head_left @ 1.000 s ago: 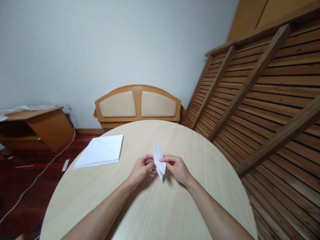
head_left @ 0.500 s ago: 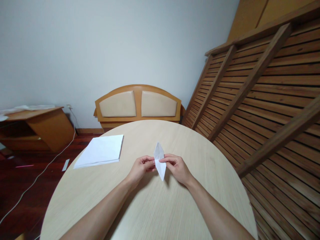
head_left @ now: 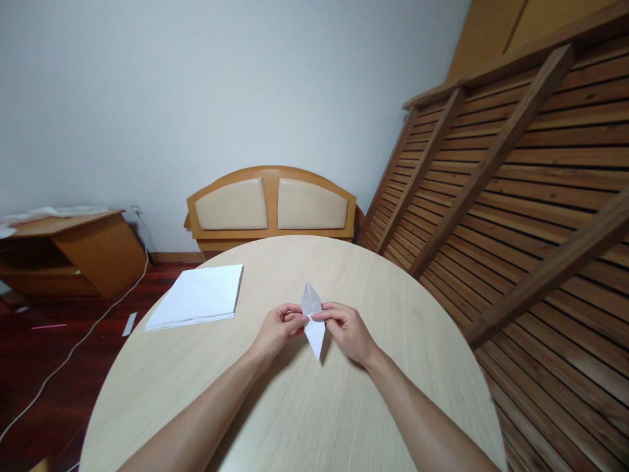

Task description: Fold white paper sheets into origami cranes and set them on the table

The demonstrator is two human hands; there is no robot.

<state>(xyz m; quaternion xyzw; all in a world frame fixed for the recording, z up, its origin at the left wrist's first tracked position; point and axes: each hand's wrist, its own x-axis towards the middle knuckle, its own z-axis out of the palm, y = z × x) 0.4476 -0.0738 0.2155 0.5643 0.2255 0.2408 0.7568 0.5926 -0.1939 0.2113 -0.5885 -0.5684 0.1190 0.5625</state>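
Note:
A small piece of white folded paper (head_left: 315, 337), diamond-shaped with a point at each end, is held just above the table between both hands. My left hand (head_left: 276, 330) pinches its left edge at mid-length, thumb on top. From the right, my right hand (head_left: 348, 328) grips the opposite edge, fingers reaching over the paper's middle. Its far half looks greyer and shows creases, while the near half is bright white. The fingers hide the paper's side corners.
A stack of white paper (head_left: 196, 298) lies on the left of the round wooden table (head_left: 295, 419). Beyond the table stands a padded headboard (head_left: 271, 203). A slatted wooden frame (head_left: 521, 196) leans at the right. A desk (head_left: 98, 255) and a white cable (head_left: 93, 331) are at left.
The folded paper's far half has spread wider and tipped, and its near point has shifted slightly toward me. Both hands keep their grip in nearly the same place.

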